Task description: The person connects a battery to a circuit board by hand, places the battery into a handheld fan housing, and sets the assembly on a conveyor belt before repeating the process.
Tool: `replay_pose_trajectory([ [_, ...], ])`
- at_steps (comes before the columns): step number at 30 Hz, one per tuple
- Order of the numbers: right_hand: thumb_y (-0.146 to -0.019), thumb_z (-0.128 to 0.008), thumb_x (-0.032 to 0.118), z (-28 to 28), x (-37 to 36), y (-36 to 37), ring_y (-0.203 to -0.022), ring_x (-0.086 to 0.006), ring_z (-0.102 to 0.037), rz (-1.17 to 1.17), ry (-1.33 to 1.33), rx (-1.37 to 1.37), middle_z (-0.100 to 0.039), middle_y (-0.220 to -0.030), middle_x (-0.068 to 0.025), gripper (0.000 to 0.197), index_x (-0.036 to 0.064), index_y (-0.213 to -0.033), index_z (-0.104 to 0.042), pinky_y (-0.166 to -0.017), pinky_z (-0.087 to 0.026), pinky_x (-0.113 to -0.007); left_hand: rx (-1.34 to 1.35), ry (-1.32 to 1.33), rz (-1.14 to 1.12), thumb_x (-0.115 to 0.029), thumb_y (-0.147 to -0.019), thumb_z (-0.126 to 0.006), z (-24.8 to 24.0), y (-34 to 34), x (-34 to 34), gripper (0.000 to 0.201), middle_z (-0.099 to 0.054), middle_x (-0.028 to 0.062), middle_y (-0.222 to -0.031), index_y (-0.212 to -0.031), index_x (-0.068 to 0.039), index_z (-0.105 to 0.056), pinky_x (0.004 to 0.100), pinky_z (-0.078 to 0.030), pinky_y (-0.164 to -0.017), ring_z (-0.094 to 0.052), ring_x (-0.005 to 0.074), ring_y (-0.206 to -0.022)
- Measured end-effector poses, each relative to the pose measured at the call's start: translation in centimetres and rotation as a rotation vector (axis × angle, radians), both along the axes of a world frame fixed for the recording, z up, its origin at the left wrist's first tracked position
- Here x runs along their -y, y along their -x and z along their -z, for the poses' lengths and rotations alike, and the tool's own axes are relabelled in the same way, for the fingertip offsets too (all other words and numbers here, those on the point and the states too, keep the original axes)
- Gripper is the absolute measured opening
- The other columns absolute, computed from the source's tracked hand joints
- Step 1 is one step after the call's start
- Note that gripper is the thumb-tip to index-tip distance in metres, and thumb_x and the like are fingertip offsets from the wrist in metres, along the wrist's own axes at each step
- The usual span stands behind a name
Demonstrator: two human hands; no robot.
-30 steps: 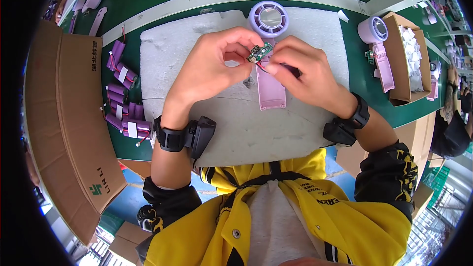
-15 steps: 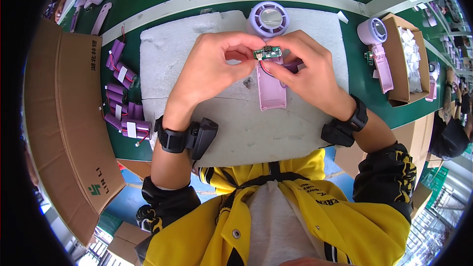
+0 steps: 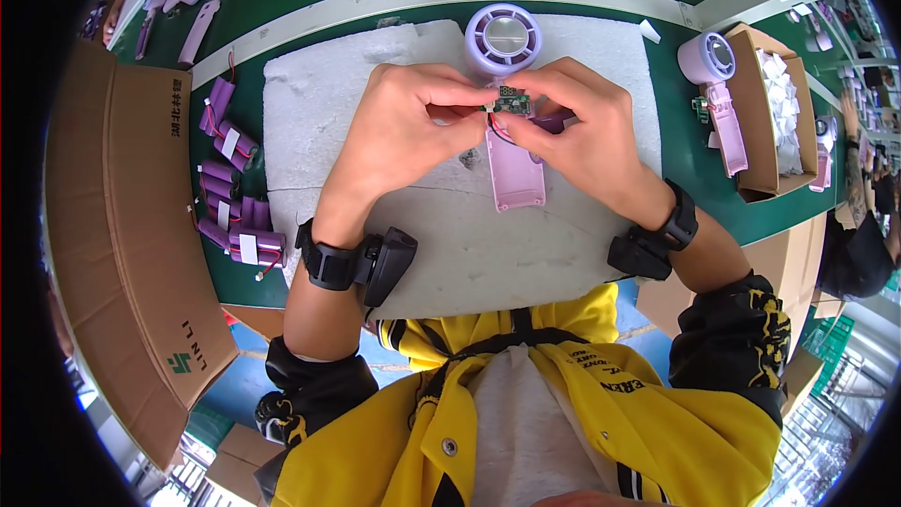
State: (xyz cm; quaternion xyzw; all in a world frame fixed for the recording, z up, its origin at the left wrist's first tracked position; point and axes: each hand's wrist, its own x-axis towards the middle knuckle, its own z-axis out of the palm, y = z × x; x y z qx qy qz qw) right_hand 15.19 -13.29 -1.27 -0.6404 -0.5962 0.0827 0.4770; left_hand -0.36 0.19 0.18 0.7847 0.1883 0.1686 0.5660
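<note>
A small green circuit board (image 3: 514,103) is held between my two hands, above a handheld fan. My right hand (image 3: 587,127) pinches its right side between thumb and forefinger. At its left end, the fingertips of my left hand (image 3: 413,122) are closed on a small white connector (image 3: 490,107), partly hidden by them. Red and dark wires (image 3: 499,130) run down from there. Below lies the fan's open pink handle shell (image 3: 517,176), with the round lilac fan head (image 3: 504,40) beyond. A purple battery (image 3: 556,122) shows partly under my right hand.
A grey-white foam mat (image 3: 450,253) lies under the work. Several purple battery packs (image 3: 255,246) sit left of it, beside a large cardboard box (image 3: 131,225). To the right are another opened fan (image 3: 725,127) and a carton of white pieces (image 3: 798,145). A pale rail (image 3: 375,6) crosses behind.
The board has tilted slightly between my fingers, and my left fingertips cover more of the connector. The fan head has shifted a little to the left.
</note>
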Motion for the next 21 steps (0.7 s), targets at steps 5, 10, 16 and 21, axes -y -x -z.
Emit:
replay_pose_trajectory([
  [5,-0.070,-0.082,0.005,-0.1,-0.1,0.0,-0.060,-0.0142,-0.066,0.007,-0.007,0.017,-0.068,-0.090,-0.0092,0.035,0.0025,-0.102,-0.070,-0.053,-0.051,-0.024,-0.004,-0.052,0.000,0.001,-0.074,-0.071,0.0,0.0,0.1,0.026,-0.072,0.0095,-0.085,-0.099,0.000,-0.073,0.0239,-0.051,-0.061,-0.065,0.0105,-0.068],
  [10,-0.071,-0.081,0.005,-0.5,0.0,0.2,-0.060,-0.0138,-0.066,0.012,0.025,0.009,-0.068,-0.090,-0.0092,0.032,0.0025,-0.102,-0.070,-0.053,-0.050,-0.023,-0.043,-0.096,0.012,0.001,-0.075,-0.071,-0.2,0.0,-0.1,0.025,-0.071,0.0090,-0.085,-0.100,-0.001,-0.073,0.0239,-0.051,-0.063,-0.065,0.0107,-0.070],
  [16,-0.077,-0.075,0.001,-0.7,0.6,0.1,-0.060,-0.0121,-0.066,0.016,0.126,-0.123,-0.065,-0.087,-0.0083,0.023,-0.0001,-0.099,-0.068,-0.051,-0.048,-0.023,-0.007,0.122,0.060,0.002,-0.077,-0.067,0.3,0.0,-0.4,0.025,-0.068,0.0056,-0.083,-0.102,-0.001,-0.070,0.0243,-0.051,-0.068,-0.063,0.0101,-0.074],
  [21,-0.080,-0.072,0.000,-1.2,0.8,0.1,-0.060,-0.0116,-0.066,0.041,0.182,-0.152,-0.064,-0.086,-0.0084,0.016,-0.0030,-0.094,-0.066,-0.051,-0.047,-0.023,-0.104,0.211,0.114,0.004,-0.080,-0.062,-0.2,-0.1,-0.2,0.029,-0.066,0.0033,-0.083,-0.108,-0.002,-0.065,0.0245,-0.050,-0.067,-0.061,0.0090,-0.075],
])
